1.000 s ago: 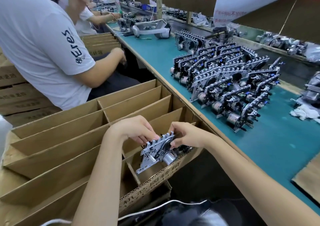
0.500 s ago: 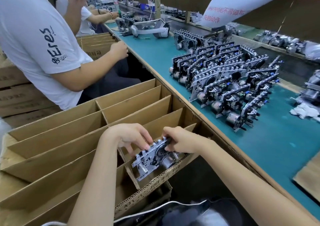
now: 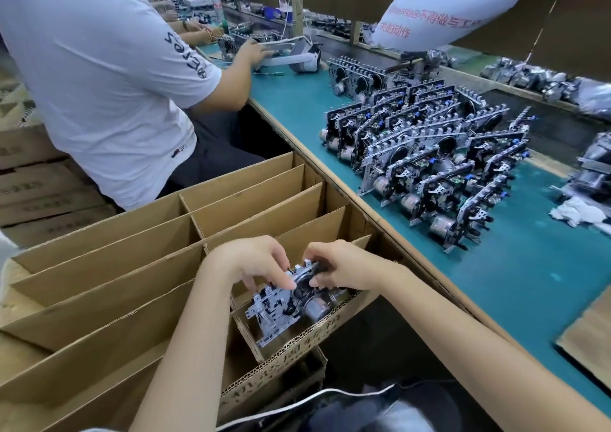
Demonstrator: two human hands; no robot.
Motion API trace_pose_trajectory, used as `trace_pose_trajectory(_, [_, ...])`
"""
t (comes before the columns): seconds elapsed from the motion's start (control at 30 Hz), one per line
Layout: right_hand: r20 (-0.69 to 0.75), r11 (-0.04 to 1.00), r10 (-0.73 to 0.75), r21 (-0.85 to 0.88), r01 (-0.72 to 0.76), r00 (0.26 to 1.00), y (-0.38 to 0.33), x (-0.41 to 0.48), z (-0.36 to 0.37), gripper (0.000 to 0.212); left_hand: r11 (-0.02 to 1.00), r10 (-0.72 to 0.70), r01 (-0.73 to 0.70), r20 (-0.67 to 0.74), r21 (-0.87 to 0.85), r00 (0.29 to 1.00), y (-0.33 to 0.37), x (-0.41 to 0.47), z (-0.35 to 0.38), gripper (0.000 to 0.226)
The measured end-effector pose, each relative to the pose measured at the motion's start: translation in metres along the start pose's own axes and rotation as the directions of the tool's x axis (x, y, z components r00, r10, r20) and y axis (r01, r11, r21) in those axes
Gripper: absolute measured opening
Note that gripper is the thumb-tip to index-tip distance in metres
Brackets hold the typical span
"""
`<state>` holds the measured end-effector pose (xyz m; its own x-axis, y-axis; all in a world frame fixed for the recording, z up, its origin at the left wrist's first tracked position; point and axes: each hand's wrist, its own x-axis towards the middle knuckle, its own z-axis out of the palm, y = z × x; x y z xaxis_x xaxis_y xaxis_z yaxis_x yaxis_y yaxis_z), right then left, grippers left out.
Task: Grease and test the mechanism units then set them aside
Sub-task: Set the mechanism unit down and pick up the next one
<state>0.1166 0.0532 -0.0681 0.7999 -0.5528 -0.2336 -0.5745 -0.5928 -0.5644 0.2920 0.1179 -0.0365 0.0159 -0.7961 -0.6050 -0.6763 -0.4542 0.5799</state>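
Observation:
A silver and black mechanism unit (image 3: 284, 306) with a round motor sits tilted in the nearest right compartment of the divided cardboard box (image 3: 148, 302). My left hand (image 3: 254, 263) pinches its upper left edge. My right hand (image 3: 340, 266) grips its upper right end. Several more mechanism units (image 3: 426, 154) stand in rows on the green bench top (image 3: 297, 107) to the right.
A person in a white T-shirt (image 3: 99, 78) sits just left of the bench and reaches to a white headset (image 3: 297, 56). Stacked cartons (image 3: 36, 193) lie at the far left. A white rag (image 3: 577, 215) lies on the bench. A banner (image 3: 439, 5) hangs overhead.
Both hands have lowered the mechanism unit deeper into the box compartment. The neighbouring person has turned and reached an arm out over the bench.

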Motion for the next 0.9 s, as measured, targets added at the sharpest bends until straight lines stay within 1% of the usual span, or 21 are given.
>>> trace_pose_trajectory(0.1, [0.009, 0.969, 0.054, -0.242, -0.051, 0.998, 0.012, -0.002, -0.008, 0.042, 1.0, 0.024, -0.023, -0.065, 0.019, 0.998, 0.003, 0.002, 0.006, 0.018])
trace_pose_trajectory(0.2, [0.008, 0.881, 0.125, -0.46, -0.107, 0.992, 0.024, -0.003, -0.006, 0.042, 0.998, 0.015, -0.01, -0.071, 0.068, 0.997, 0.008, 0.001, 0.007, 0.016])
trace_pose_trajectory(0.27, [0.015, 0.834, 0.162, -0.537, -0.129, 0.987, 0.026, -0.002, -0.002, 0.039, 0.993, 0.008, 0.001, -0.068, 0.118, 0.998, 0.014, 0.001, 0.008, 0.017])
trace_pose_trajectory(0.37, [0.042, 0.815, 0.188, -0.564, -0.132, 0.981, 0.023, 0.001, -0.002, 0.036, 0.984, -0.017, 0.027, -0.061, 0.178, 0.998, 0.019, 0.0, 0.009, 0.022])
trace_pose_trajectory(0.5, [0.072, 0.833, 0.192, -0.539, -0.123, 0.979, 0.024, 0.002, -0.004, 0.041, 0.978, -0.049, 0.054, -0.029, 0.199, 0.998, 0.012, -0.001, 0.009, 0.034])
trace_pose_trajectory(0.63, [0.043, 0.824, 0.179, -0.552, -0.126, 0.983, 0.028, 0.0, -0.002, 0.043, 0.969, -0.066, 0.075, -0.046, 0.234, 0.997, 0.015, 0.002, 0.012, 0.037])
trace_pose_trajectory(0.77, [-0.011, 0.8, 0.179, -0.58, -0.152, 0.984, 0.027, 0.001, -0.001, 0.039, 0.924, -0.053, 0.091, -0.11, 0.372, 0.992, 0.023, 0.009, 0.024, 0.037])
trace_pose_trajectory(0.9, [-0.017, 0.786, 0.174, -0.6, -0.149, 0.985, 0.025, 0.002, -0.002, 0.038, 0.854, -0.026, 0.095, -0.14, 0.512, 0.99, 0.026, 0.017, 0.045, 0.043])
